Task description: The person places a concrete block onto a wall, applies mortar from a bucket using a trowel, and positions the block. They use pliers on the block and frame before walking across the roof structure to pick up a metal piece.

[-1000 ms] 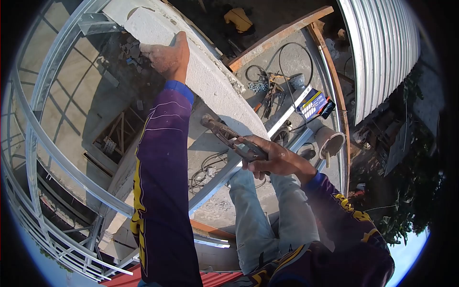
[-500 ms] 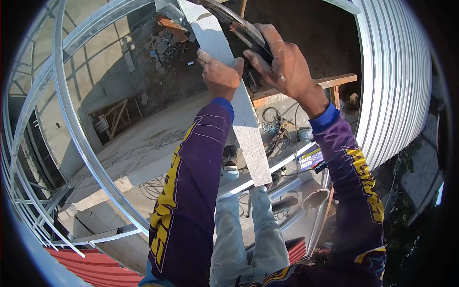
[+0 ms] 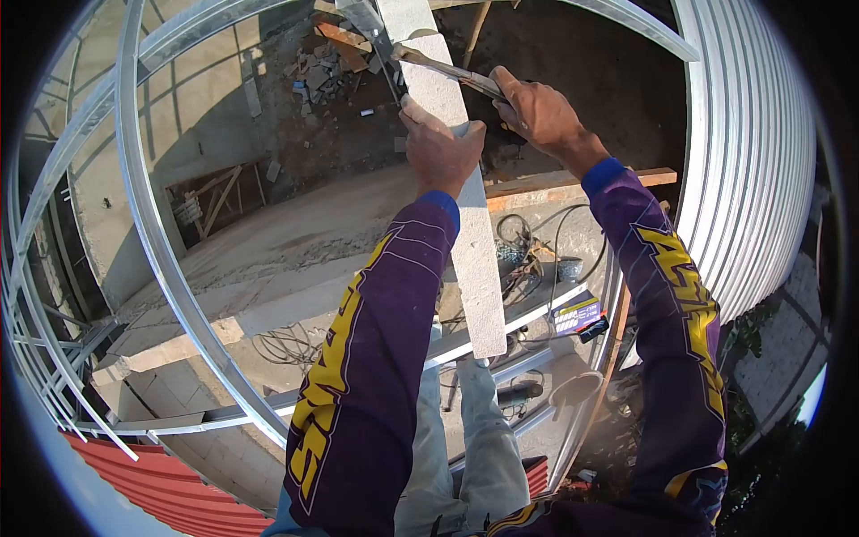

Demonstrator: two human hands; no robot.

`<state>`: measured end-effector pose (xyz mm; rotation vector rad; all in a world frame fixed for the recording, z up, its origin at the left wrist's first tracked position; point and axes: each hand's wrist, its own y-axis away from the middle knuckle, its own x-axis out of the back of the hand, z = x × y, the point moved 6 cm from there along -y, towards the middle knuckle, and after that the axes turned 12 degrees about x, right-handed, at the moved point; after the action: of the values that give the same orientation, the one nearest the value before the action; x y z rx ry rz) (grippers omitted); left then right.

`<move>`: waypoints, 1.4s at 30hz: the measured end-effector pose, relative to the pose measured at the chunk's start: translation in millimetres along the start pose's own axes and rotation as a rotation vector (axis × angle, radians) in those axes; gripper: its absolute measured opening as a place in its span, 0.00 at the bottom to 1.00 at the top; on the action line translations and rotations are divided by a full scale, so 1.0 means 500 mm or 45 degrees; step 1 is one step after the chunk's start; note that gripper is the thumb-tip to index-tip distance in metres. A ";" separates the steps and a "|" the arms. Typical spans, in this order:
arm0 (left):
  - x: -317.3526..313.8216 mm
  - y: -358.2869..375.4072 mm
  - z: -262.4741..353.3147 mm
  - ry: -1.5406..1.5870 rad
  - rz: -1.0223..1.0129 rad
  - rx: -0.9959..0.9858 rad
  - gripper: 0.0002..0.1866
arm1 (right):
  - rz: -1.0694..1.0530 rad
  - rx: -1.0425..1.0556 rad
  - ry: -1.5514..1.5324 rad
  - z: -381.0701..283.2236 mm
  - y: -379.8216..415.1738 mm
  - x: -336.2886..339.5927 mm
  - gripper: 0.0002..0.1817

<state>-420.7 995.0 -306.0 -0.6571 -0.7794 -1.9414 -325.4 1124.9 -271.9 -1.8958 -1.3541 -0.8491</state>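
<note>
A long, narrow white board [image 3: 479,286] with a rough speckled face runs from the top of the view down to above my legs. My left hand [image 3: 443,150] is wrapped round its left edge, thumb across the face. My right hand [image 3: 546,116] is closed on the handle of a metal tool [image 3: 452,70], whose far end lies over the board's upper part, beside a round-edged mark on its surface. Whether the tool touches the board I cannot tell.
Curved metal framing [image 3: 148,215] stands at left, corrugated metal sheeting [image 3: 738,152] at right. A wooden beam [image 3: 582,185] crosses behind the board. Below are cables, a coloured box [image 3: 577,315], a bucket [image 3: 574,385] and rubble [image 3: 322,76].
The tool has swung down and left over the board, with its end now in view. My right hand has lowered slightly. The board and my left hand appear further right and lower.
</note>
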 end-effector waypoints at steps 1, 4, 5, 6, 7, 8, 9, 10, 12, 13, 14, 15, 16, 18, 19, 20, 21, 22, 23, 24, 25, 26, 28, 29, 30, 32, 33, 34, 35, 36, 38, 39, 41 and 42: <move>0.000 0.001 -0.002 0.011 0.008 -0.024 0.49 | -0.058 0.025 0.140 0.009 0.000 -0.005 0.17; -0.012 -0.006 -0.003 0.006 -0.012 -0.061 0.49 | -0.068 0.033 0.228 0.001 0.001 0.002 0.18; -0.015 -0.004 -0.007 -0.019 -0.034 -0.055 0.50 | -0.033 0.022 0.160 -0.007 0.003 0.004 0.19; -0.009 0.000 -0.008 -0.026 -0.038 -0.060 0.50 | -0.028 0.015 0.155 -0.002 0.018 -0.010 0.19; -0.008 0.001 -0.006 -0.018 -0.077 -0.010 0.50 | 0.029 0.124 0.279 0.002 0.033 -0.022 0.19; -0.004 -0.002 0.002 -0.010 -0.112 0.025 0.50 | 0.100 0.229 0.411 0.007 0.040 -0.027 0.19; -0.005 -0.004 0.000 0.001 -0.100 0.013 0.50 | 0.154 0.231 0.440 0.003 0.028 -0.016 0.19; -0.012 -0.007 -0.009 0.022 -0.081 -0.017 0.50 | -0.006 0.083 0.336 0.003 0.012 -0.019 0.18; -0.008 -0.007 -0.011 0.023 0.035 -0.096 0.48 | -0.147 -0.114 0.134 -0.013 -0.005 -0.005 0.16; -0.009 -0.007 -0.009 0.031 -0.004 -0.083 0.48 | -0.138 -0.170 0.027 -0.027 -0.002 -0.001 0.15; -0.003 -0.003 -0.003 0.039 0.001 -0.111 0.48 | -0.111 -0.138 0.043 -0.033 -0.002 0.003 0.15; -0.001 0.001 -0.003 0.047 0.019 -0.142 0.48 | -0.083 -0.108 0.057 -0.032 0.000 -0.001 0.15; -0.006 0.000 -0.006 0.049 0.012 -0.119 0.48 | -0.151 -0.121 0.108 -0.015 0.002 -0.021 0.16; -0.004 -0.003 -0.007 0.000 0.030 -0.103 0.48 | -0.106 0.024 0.284 -0.004 0.008 -0.031 0.16; -0.003 -0.003 -0.007 -0.045 0.045 -0.101 0.49 | -0.113 0.140 0.449 -0.013 0.000 -0.032 0.16; -0.005 -0.006 -0.007 -0.012 0.008 -0.098 0.49 | -0.154 0.077 0.389 -0.019 -0.012 -0.023 0.17; -0.003 -0.006 -0.004 0.022 -0.035 -0.078 0.49 | -0.212 0.016 0.323 -0.026 -0.019 -0.015 0.17; -0.001 -0.003 -0.001 0.043 -0.042 -0.101 0.50 | -0.148 0.017 0.294 -0.032 -0.017 -0.012 0.18; -0.001 -0.006 0.002 0.048 -0.039 -0.105 0.50 | -0.145 0.019 0.301 -0.028 -0.014 -0.017 0.18; 0.000 -0.005 0.002 0.047 -0.011 -0.113 0.50 | -0.127 0.051 0.384 -0.022 -0.007 -0.024 0.18; 0.003 0.002 0.003 0.043 0.013 -0.114 0.50 | -0.116 0.081 0.463 -0.014 0.007 -0.037 0.17; 0.004 0.005 0.005 0.048 0.011 -0.111 0.50 | -0.026 0.230 0.694 -0.016 0.016 -0.041 0.17; 0.006 0.008 0.001 0.119 -0.080 0.069 0.49 | 0.034 0.197 0.501 -0.024 0.024 -0.018 0.17; 0.004 0.003 -0.009 0.112 -0.078 0.077 0.49 | 0.094 0.172 0.292 -0.029 0.024 -0.017 0.18; 0.006 -0.001 -0.005 0.052 0.017 -0.050 0.49 | 0.087 0.169 0.282 -0.029 0.028 -0.022 0.18; -0.003 0.006 -0.012 -0.013 0.088 -0.164 0.50 | 0.169 0.267 0.766 -0.039 0.049 -0.016 0.19; -0.006 0.005 -0.018 0.034 0.025 -0.135 0.50 | 0.154 0.249 0.759 -0.045 0.048 -0.008 0.19; -0.009 -0.005 -0.017 0.087 -0.025 -0.114 0.50 | -0.031 0.064 0.468 -0.035 0.024 -0.005 0.19; -0.009 -0.007 -0.018 0.080 -0.033 -0.107 0.50 | -0.217 -0.119 0.164 -0.035 0.018 -0.010 0.18; -0.007 -0.004 -0.016 0.041 -0.008 -0.137 0.49 | -0.100 -0.061 0.129 -0.060 0.022 0.012 0.17; -0.006 -0.003 -0.008 0.002 0.009 -0.171 0.49 | -0.167 -0.108 0.176 -0.044 0.030 -0.011 0.16; -0.004 -0.002 -0.006 0.021 0.009 -0.152 0.49 | -0.231 -0.149 0.226 -0.035 0.035 -0.018 0.16; -0.003 0.002 -0.001 0.032 -0.004 -0.135 0.48 | -0.212 -0.112 0.255 -0.030 0.041 -0.016 0.16; -0.003 0.004 0.000 0.044 -0.002 -0.144 0.48 | -0.192 -0.064 0.287 -0.031 0.042 -0.014 0.16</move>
<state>-418.2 994.8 -306.5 -0.6891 -0.6522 -2.0040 -308.9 1103.4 -271.4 -1.6921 -1.3587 -1.1451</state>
